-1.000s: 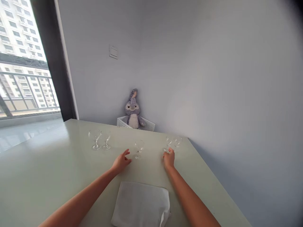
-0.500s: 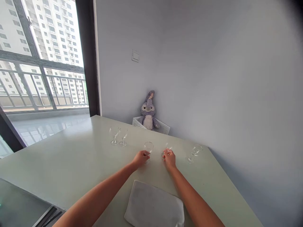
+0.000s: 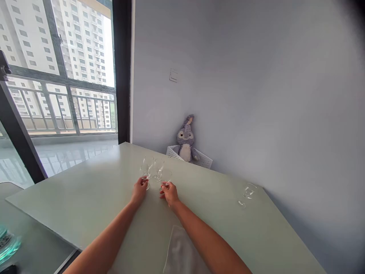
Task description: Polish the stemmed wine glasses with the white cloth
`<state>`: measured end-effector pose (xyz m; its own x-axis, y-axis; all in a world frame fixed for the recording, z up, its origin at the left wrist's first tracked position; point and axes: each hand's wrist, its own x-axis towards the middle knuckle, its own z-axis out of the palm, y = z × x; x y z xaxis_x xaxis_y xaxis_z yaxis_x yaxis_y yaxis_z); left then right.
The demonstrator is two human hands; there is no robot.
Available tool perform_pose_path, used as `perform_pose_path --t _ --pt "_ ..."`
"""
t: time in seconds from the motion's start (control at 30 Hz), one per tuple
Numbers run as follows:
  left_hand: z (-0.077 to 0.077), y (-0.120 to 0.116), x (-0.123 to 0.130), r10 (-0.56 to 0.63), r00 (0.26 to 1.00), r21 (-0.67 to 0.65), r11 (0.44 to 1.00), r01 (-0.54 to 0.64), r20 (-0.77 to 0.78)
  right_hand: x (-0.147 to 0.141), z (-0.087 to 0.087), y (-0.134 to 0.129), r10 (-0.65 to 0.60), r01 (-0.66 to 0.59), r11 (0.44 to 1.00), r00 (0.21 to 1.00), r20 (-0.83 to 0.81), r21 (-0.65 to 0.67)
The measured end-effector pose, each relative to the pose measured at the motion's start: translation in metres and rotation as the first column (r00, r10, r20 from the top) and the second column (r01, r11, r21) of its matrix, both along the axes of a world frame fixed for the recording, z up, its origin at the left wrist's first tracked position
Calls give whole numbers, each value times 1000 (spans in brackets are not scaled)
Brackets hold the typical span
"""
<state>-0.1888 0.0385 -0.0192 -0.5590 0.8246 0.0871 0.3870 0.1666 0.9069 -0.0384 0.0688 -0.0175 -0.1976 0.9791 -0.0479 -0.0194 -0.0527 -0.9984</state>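
My left hand (image 3: pixel 140 187) is closed round the stem of a clear stemmed glass, whose bowl shows above the fingers. In my right hand (image 3: pixel 169 192) is a second stemmed glass (image 3: pixel 166 176), pinched low at its stem and upright. Just behind them two more stemmed glasses stand close together, a left glass (image 3: pixel 148 163) and a right glass (image 3: pixel 158 166). The bowls overlap in view, so I cannot tell whether they touch. Far to the right another stemmed glass (image 3: pixel 249 190) stands alone on the pale table (image 3: pixel 94 201).
A grey-white cloth (image 3: pixel 181 251) lies at the table's near side, partly under my right forearm. Behind the far edge, a plush rabbit (image 3: pixel 186 150) sits in a white perforated basket (image 3: pixel 205 161). A greenish clear object (image 3: pixel 8 243) is at lower left, beside the table.
Both hands have moved left across the table with their glasses, up to the two standing glasses. The view has turned slightly left. The lone right glass stays near the right edge.
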Motion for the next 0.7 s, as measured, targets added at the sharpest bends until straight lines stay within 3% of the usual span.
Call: perform_pose_path --t 0.27,0.4,0.5,0.57,0.63,0.7 --pt "0 3 -1 30 999 23 999 -30 -13 -46 0 10 46 -48 998 998 -35 -43" --pt "-2 2 0 25 999 7 1000 -25 -27 -36 1 6 33 -36 996 999 -42 -80" --pt "-4 0 -3 99 995 15 995 -99 -11 12 1 2 -49 45 995 998 -38 -88" --pt "-4 0 -7 247 969 45 968 -248 29 66 0 0 -168 165 984 985 -38 -71" --pt "-2 2 -11 384 918 75 917 -392 95 129 -2 -3 -348 346 937 937 -36 -53" --pt "0 5 -14 451 880 103 878 -467 150 192 -5 -4 -541 539 840 840 -32 -52"
